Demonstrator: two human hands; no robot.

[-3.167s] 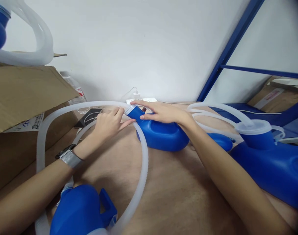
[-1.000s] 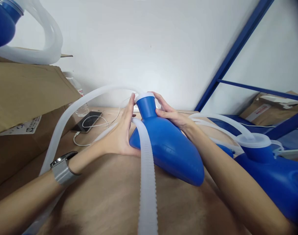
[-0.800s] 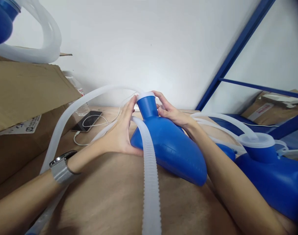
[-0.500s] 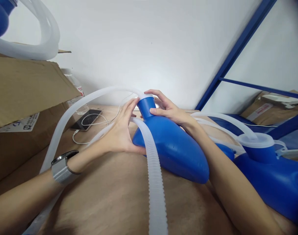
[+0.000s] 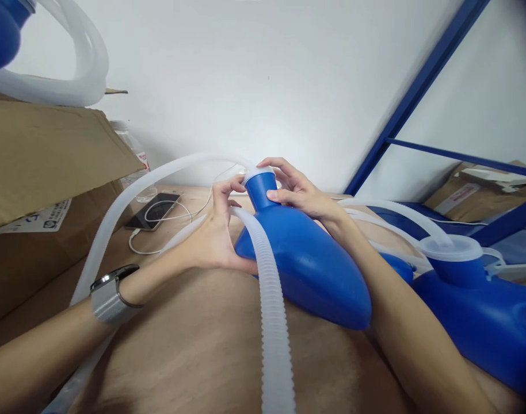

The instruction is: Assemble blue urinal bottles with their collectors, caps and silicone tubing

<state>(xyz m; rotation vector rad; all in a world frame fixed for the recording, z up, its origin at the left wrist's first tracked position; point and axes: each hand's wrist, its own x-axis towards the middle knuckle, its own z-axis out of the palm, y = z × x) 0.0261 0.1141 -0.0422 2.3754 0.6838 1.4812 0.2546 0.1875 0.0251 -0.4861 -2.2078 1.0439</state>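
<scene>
A blue plastic urinal bottle (image 5: pixel 317 259) lies tilted in front of me, its neck pointing up and away. A whitish cap (image 5: pixel 259 171) with a pale hose (image 5: pixel 159 172) sits on its mouth. My left hand (image 5: pixel 215 241) grips the bottle's left side, thumb low along the body and bent fingertips at the cap's edge. Around the neck, my right hand (image 5: pixel 295 192) is closed, thumb on the neck's side and fingers over the cap. A ribbed translucent hose (image 5: pixel 274 322) passes in front of the bottle toward me.
Another blue bottle (image 5: pixel 483 316) with a capped hose stands at right. Cardboard boxes (image 5: pixel 51 155) fill the left, with more hose and a blue bottle above. A phone (image 5: pixel 153 211) with a white cable and a clear plastic bottle (image 5: pixel 136 152) lie behind. A blue metal frame (image 5: pixel 414 98) rises right.
My left fingers have bent more and drawn slightly back along the cap's edge. The bottle's neck has shifted slightly right; my right hand keeps its hold.
</scene>
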